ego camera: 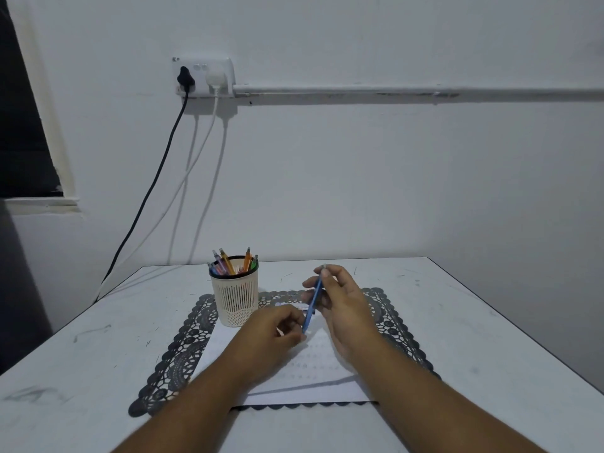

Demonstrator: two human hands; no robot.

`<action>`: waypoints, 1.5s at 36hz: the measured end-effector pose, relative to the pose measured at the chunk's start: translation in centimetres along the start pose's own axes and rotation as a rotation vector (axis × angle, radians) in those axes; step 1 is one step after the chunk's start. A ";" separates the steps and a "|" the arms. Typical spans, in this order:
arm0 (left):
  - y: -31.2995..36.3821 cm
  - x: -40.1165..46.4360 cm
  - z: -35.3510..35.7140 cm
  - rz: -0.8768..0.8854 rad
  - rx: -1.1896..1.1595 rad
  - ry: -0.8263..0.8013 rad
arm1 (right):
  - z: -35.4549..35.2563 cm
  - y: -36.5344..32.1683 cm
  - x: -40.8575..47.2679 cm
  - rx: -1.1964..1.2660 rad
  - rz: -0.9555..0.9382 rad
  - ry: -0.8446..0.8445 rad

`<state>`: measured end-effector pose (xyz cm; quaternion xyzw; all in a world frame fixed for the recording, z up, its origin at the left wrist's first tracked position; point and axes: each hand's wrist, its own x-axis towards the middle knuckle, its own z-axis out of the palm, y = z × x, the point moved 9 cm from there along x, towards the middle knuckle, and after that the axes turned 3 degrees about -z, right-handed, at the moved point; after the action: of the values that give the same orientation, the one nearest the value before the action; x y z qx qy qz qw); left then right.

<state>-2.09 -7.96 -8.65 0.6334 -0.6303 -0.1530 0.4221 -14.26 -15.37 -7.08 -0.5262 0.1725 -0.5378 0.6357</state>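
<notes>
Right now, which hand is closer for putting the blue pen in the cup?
Probably the left hand: it pinches the lower end of the blue pen and sits nearest the cup. The right hand, holding the top end, is farther away.

text: none legible | paper: faint marks; unreadable | blue pen: blurred

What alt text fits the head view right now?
The left hand pinches the lower end of a blue pen and the right hand grips its upper end, above a sheet of paper. The paper lies on a dark lace placemat with a cream pen cup.
</notes>
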 end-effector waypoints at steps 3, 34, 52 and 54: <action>0.3 -0.2 0.6 0.010 0.020 -0.048 | 0.7 0.8 0.1 0.254 0.088 -0.026; -0.1 -0.4 0.6 -0.065 -0.108 -0.064 | 1.4 -0.7 -0.2 0.483 0.150 -0.156; -0.1 -0.4 0.4 -0.048 -0.099 -0.069 | 1.4 -0.7 -0.2 0.500 0.146 -0.178; -0.1 -0.4 0.4 -0.051 -0.101 -0.073 | 1.6 -0.7 -0.3 0.488 0.148 -0.188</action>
<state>-2.41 -7.71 -9.09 0.6213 -0.6203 -0.2183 0.4262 -13.48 -14.30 -5.98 -0.3912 0.0161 -0.4644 0.7944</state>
